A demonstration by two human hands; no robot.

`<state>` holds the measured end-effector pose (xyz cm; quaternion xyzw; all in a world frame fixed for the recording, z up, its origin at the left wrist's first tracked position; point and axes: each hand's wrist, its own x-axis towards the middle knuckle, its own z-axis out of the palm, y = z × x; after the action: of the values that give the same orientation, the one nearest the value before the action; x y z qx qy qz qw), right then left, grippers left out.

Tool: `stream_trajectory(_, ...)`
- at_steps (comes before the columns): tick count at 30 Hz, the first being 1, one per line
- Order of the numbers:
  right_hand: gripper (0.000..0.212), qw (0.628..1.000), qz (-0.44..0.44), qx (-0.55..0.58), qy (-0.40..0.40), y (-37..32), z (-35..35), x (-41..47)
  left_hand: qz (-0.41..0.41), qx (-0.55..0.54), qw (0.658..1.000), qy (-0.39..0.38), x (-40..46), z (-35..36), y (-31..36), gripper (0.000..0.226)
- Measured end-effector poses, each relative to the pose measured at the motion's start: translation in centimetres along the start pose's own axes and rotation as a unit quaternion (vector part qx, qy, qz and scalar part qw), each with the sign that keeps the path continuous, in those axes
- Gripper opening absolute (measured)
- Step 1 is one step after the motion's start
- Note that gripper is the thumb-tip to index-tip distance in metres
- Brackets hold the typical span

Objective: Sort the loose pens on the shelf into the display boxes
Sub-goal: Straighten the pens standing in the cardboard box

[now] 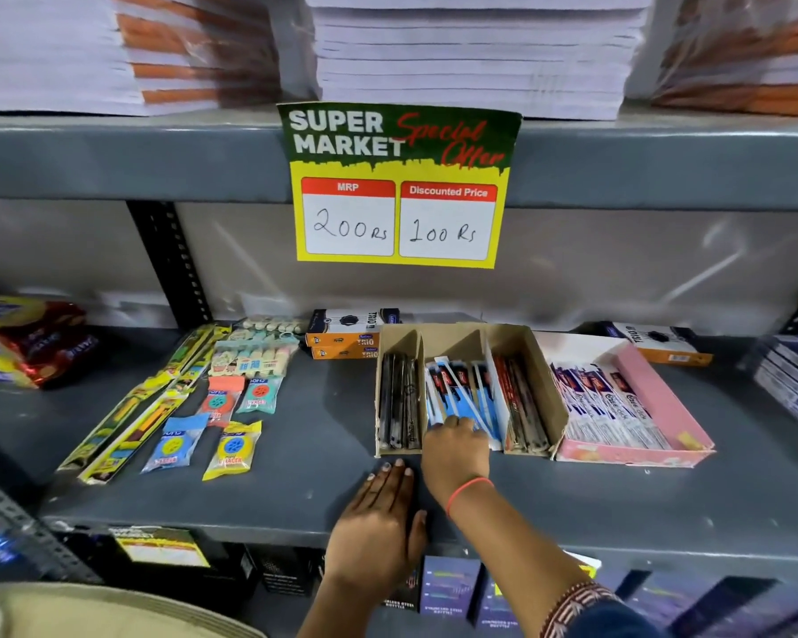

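Reaching into a brown cardboard box (542, 361) on the grey shelf (323, 430), the right hand (454, 448) has its fingers curled down on the blue and white pen packs (461, 389). I cannot tell if it grips one pack or just presses on them. A red band goes round that wrist. The left hand (381, 522) lies flat and spread out on the shelf, just in front of the box, holding nothing. The two hands are near each other but not touching.

The brown box has three parts. The left part holds dark pens (399, 398), the middle part holds the blue and white packs, and the right part holds red and dark pens (521, 398). They overlap too much to count.

Touching its right side is one pink box (664, 389) with white and purple pen packs (609, 402) lying side by side.

To the left on the shelf lie four small round things in packets (231, 421): two blue and two red. Beside them are long yellow packs (130, 421). At the back sit two orange boxes (342, 345) stacked up.

One yellow price sign (399, 186) hangs above, saying 200 Rs and 100 Rs.
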<state>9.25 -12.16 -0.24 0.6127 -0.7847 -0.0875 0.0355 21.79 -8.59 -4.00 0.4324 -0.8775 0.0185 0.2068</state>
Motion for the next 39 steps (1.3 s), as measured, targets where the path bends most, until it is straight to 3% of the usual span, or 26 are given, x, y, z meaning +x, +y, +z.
stream_trajectory(3, 0.033, 1.0, -0.001, 0.019, 0.006, 0.1, 0.1, 0.0, 0.0, 0.012, 1.0, -0.003, -0.1, 0.1, 0.1, 0.044)
stream_trajectory(7, 0.037, 0.991, 0.016, 0.134, 0.023, 1.1, 0.1, 0.1, -0.003, 0.017, 1.0, 0.0, 0.0, 0.0, 0.1, 0.045)
stream_trajectory(12, 0.032, 0.926, 0.068, 0.371, -0.001, 2.7, -0.2, 0.5, 0.001, 0.018, 1.0, 0.007, 0.0, 0.0, 0.1, 0.046)
stream_trajectory(15, 0.032, 0.85, 0.096, 0.515, -0.053, 3.1, -0.6, 1.0, 0.002, 0.021, 1.0, 0.018, 0.0, 0.1, 0.2, 0.045)
stream_trajectory(19, 0.031, 0.681, 0.164, 0.704, -0.117, 3.2, -1.0, 1.4, 0.005, 0.019, 0.999, 0.028, 0.0, 0.3, 0.1, 0.044)
stream_trajectory(22, 0.027, 0.639, 0.182, 0.734, -0.142, 3.2, -1.1, 1.2, 0.008, 0.02, 0.999, 0.035, 0.0, 0.4, 0.1, 0.043)
stream_trajectory(24, 0.024, 0.649, 0.184, 0.724, -0.146, 3.1, -1.2, 1.3, 0.009, 0.022, 0.999, 0.039, 0.0, 0.4, 0.1, 0.04)
stream_trajectory(25, 0.023, 0.671, 0.181, 0.705, -0.142, 3.1, -1.5, 1.3, 0.008, 0.022, 0.999, 0.038, 0.0, 0.4, 0.1, 0.041)
stream_trajectory(27, 0.026, 0.75, 0.156, 0.631, -0.12, 3.4, -1.9, 1.3, 0.004, 0.022, 0.999, 0.034, 0.0, 0.3, 0.2, 0.046)
stream_trajectory(29, 0.033, 0.853, 0.116, 0.504, -0.067, 3.9, -2.0, 1.1, 0.003, 0.027, 0.999, 0.033, 0.1, 0.3, 0.2, 0.046)
stream_trajectory(33, 0.038, 0.957, 0.038, 0.285, 0.031, 3.8, -1.6, -0.7, -0.001, 0.022, 1.0, 0.02, 0.1, 0.4, 0.2, 0.043)
stream_trajectory(35, 0.046, 0.976, 0.001, 0.216, 0.039, 3.4, -0.8, -1.1, -0.004, 0.017, 1.0, 0.005, 0.1, 0.2, 0.2, 0.048)
stream_trajectory(39, 0.059, 0.975, -0.037, 0.207, -0.072, 2.7, 0.3, -0.6, 0.0, 0.016, 1.0, 0.008, 0.0, 0.3, 0.1, 0.041)
